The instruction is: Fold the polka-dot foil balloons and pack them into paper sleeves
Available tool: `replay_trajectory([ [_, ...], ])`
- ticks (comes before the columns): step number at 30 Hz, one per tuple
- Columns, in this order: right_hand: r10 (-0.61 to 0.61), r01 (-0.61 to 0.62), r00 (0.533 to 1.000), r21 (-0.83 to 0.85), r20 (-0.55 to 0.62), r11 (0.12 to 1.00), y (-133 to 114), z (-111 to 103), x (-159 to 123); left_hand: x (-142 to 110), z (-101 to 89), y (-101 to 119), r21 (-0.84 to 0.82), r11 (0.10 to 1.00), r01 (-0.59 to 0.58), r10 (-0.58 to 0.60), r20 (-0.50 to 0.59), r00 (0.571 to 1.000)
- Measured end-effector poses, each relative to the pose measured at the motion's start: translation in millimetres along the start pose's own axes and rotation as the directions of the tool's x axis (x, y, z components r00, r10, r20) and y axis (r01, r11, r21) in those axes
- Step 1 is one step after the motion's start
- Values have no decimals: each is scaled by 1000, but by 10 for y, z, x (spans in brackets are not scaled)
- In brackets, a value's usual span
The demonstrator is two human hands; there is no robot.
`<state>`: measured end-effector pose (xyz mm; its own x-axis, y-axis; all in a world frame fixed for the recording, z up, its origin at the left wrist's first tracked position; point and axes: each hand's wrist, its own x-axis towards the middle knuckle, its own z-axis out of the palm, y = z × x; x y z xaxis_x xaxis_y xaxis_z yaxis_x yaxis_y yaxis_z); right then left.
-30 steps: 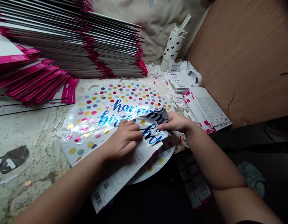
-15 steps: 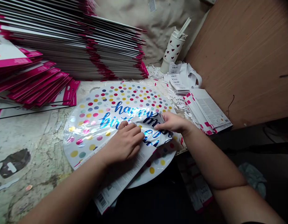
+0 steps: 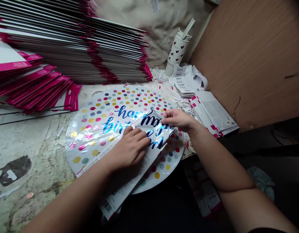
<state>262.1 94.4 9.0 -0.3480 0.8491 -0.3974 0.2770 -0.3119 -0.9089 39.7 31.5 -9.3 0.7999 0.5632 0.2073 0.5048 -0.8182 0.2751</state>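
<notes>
A round white foil balloon [image 3: 91, 110] with coloured dots and blue "happy birthday" lettering lies flat on the table. Over its front part slants a white printed card packet [image 3: 130, 187] with a barcode at its lower end. My left hand [image 3: 131, 145] has its fingers curled over the packet's upper part, the fingertips partly hidden. Beyond the packet's upper end shows a folded foil balloon [image 3: 157, 129] with blue lettering. My right hand [image 3: 179, 120] pinches this folded foil at its right edge, between thumb and fingers.
Tall stacks of pink-edged packets [image 3: 120, 55] stand at the back left, with fanned packets [image 3: 42, 87] before them. A white tumbler with hearts [image 3: 177, 51], a strip of barcode labels [image 3: 183, 82] and more packets [image 3: 214, 111] sit at right, beside a brown board [image 3: 256, 64].
My right hand has moved slightly up and left with the folded foil, whose lettered face has tilted and shifted. My left hand stays on the packet.
</notes>
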Motion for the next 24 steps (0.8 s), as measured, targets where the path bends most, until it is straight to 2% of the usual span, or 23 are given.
replay_trajectory([
  [4,26,-25,999,-44,36,999,-76,106,-22,1,4,1,27,1000,-6,6,-5,1000],
  [8,-12,15,1000,-125,23,992,-154,296,0,33,-3,15,55,998,-3,3,-7,1000],
  [11,5,60,981,-323,195,945,-194,371,-11,30,-32,28,69,998,-3,2,7,1000],
  [13,-17,169,940,-424,339,890,-205,322,-68,0,-70,34,72,997,-2,1,23,1000],
  [14,-68,240,923,-430,379,870,-200,273,-115,-19,-98,39,79,997,2,-4,23,1000],
  [15,-146,300,918,-408,368,862,-186,222,-172,-36,-132,46,96,995,15,-17,13,1000],
  [16,-237,340,924,-365,299,867,-164,183,-237,-47,-172,58,125,991,39,-38,-13,999],
  [19,-395,394,919,-116,21,912,-76,223,-428,-32,-329,138,241,959,149,-108,-178,978],
  [21,-429,427,903,125,-11,896,-54,373,-525,-2,-453,223,299,932,205,-97,-338,936],
  [22,-464,453,886,226,-7,862,-67,452,-562,3,-515,265,325,915,241,-74,-453,888],
  [23,-508,493,861,294,-29,819,-97,518,-594,-3,-573,300,343,895,286,-32,-590,807],
  [24,-551,543,831,325,-75,774,-137,561,-618,-22,-622,325,336,880,336,17,-728,686],
])
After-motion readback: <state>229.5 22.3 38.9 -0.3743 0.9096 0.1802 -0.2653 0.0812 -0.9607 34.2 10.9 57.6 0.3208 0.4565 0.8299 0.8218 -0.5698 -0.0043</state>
